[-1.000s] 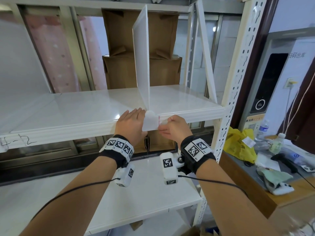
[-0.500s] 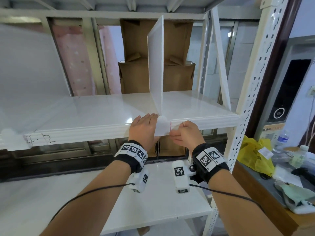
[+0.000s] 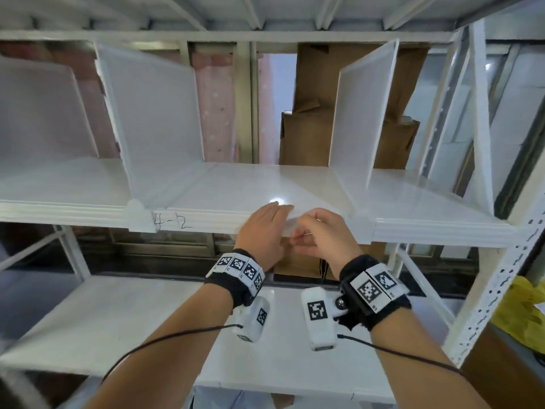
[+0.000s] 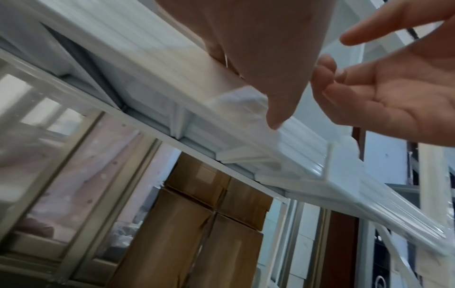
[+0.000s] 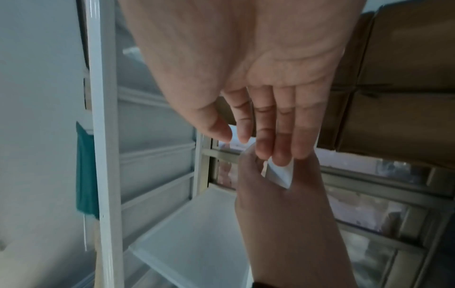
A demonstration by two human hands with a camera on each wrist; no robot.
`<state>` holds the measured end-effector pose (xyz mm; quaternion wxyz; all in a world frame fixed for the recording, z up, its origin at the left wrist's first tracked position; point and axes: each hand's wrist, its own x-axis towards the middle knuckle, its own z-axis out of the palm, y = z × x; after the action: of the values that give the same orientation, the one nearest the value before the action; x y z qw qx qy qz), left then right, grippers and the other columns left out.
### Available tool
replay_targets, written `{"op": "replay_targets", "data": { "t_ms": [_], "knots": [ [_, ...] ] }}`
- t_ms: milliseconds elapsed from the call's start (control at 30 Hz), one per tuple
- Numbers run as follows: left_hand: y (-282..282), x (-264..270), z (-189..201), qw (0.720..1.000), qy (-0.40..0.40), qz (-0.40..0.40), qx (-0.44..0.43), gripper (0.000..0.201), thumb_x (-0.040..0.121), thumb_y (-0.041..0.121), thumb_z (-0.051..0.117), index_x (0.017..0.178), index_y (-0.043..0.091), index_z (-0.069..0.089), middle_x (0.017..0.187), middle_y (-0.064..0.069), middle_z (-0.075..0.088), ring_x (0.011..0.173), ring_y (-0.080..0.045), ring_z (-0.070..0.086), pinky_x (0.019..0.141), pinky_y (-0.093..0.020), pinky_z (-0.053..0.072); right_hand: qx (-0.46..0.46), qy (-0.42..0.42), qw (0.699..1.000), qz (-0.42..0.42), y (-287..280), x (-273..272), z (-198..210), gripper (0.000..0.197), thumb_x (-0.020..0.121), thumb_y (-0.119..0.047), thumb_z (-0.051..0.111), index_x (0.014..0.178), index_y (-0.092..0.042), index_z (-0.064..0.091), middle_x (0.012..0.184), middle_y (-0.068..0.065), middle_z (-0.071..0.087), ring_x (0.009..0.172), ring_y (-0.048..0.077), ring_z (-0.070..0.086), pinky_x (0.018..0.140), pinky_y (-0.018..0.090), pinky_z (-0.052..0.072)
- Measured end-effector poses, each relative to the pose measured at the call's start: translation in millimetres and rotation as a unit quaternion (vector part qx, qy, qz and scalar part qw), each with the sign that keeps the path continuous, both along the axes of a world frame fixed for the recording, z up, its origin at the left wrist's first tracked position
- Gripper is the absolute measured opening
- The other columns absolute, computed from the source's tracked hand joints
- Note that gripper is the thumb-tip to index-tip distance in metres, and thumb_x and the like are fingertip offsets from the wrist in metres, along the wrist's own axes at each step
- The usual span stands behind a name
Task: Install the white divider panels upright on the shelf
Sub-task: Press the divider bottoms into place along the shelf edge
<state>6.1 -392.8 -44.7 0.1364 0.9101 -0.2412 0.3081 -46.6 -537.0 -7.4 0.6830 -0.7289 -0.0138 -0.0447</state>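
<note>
Three white divider panels stand upright on the white shelf (image 3: 88,187): one at the far left (image 3: 38,113), one left of centre (image 3: 156,113) and one on the right (image 3: 362,113). The right panel's front clip (image 3: 361,228) sits on the shelf lip, free of both hands. My left hand (image 3: 265,228) lies with straight fingers over the shelf's front edge, thumb below. My right hand (image 3: 318,231) hovers beside it, fingers loosely bent. A small blurred white piece (image 5: 280,173) sits between them, touched by the right fingertips (image 5: 283,155) and the left thumb (image 4: 275,109).
Brown cardboard boxes (image 3: 312,137) stand behind the shelf. A perforated white upright (image 3: 486,290) bounds the rack on the right, with a yellow bag (image 3: 519,314) beyond it. A lower shelf (image 3: 147,320) runs under my forearms. "4-2" (image 3: 172,224) is written on the lip.
Both hands have left the right panel's front clip and moved left along the shelf edge. The view has swung left, so two more panels show.
</note>
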Motion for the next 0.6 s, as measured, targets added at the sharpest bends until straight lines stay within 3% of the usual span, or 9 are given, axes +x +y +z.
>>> {"op": "replay_targets", "data": {
  "t_ms": [167, 300, 400, 533, 600],
  "knots": [
    [79, -7, -1, 1.000, 0.017, 0.000, 0.006, 0.068, 0.076, 0.012, 0.068, 0.139, 0.019, 0.043, 0.135, 0.001, 0.052, 0.132, -0.017, 0.041, 0.111, -0.028, 0.032, -0.004, 0.011, 0.999, 0.042, 91, 7, -3, 0.011, 0.095, -0.011, 0.057, 0.101, -0.005, 0.065, 0.089, 0.017, 0.074, 0.087, 0.033, 0.076, 0.084, 0.046, 0.063],
    [142, -11, -2, 1.000, 0.022, 0.010, -0.016, 0.066, 0.075, 0.005, 0.064, 0.137, 0.018, 0.045, 0.135, 0.000, 0.052, 0.131, -0.019, 0.042, 0.106, -0.032, 0.040, 0.037, 0.021, 0.997, 0.062, 152, 9, -4, 0.015, 0.096, -0.012, 0.058, 0.106, -0.002, 0.065, 0.090, 0.021, 0.075, 0.083, 0.034, 0.076, 0.078, 0.041, 0.064],
    [183, -14, -1, 0.999, 0.001, 0.022, -0.036, 0.056, 0.075, 0.002, 0.060, 0.129, 0.015, 0.053, 0.129, -0.001, 0.057, 0.124, -0.020, 0.048, 0.099, -0.030, 0.042, 0.082, 0.036, 0.994, 0.070, 188, 13, -6, 0.022, 0.095, -0.013, 0.061, 0.110, 0.003, 0.064, 0.085, 0.019, 0.072, 0.079, 0.032, 0.074, 0.080, 0.045, 0.063],
    [234, -14, 2, 0.990, -0.041, 0.104, -0.081, 0.041, 0.081, 0.020, 0.064, 0.120, 0.018, 0.050, 0.117, 0.003, 0.055, 0.106, -0.018, 0.052, 0.085, -0.030, 0.048, 0.090, 0.038, 0.992, 0.075, 227, 19, -11, 0.021, 0.098, -0.014, 0.058, 0.112, 0.000, 0.062, 0.084, 0.014, 0.073, 0.082, 0.030, 0.073, 0.087, 0.047, 0.061],
    [257, -10, 1, 0.980, -0.059, 0.156, -0.106, 0.055, 0.079, 0.032, 0.069, 0.126, 0.017, 0.044, 0.124, 0.000, 0.050, 0.113, -0.021, 0.049, 0.092, -0.035, 0.048, 0.086, 0.043, 0.993, 0.069, 244, 21, -12, 0.016, 0.099, -0.015, 0.057, 0.110, -0.003, 0.061, 0.095, 0.016, 0.074, 0.091, 0.031, 0.074, 0.085, 0.043, 0.062]
  ]
}}
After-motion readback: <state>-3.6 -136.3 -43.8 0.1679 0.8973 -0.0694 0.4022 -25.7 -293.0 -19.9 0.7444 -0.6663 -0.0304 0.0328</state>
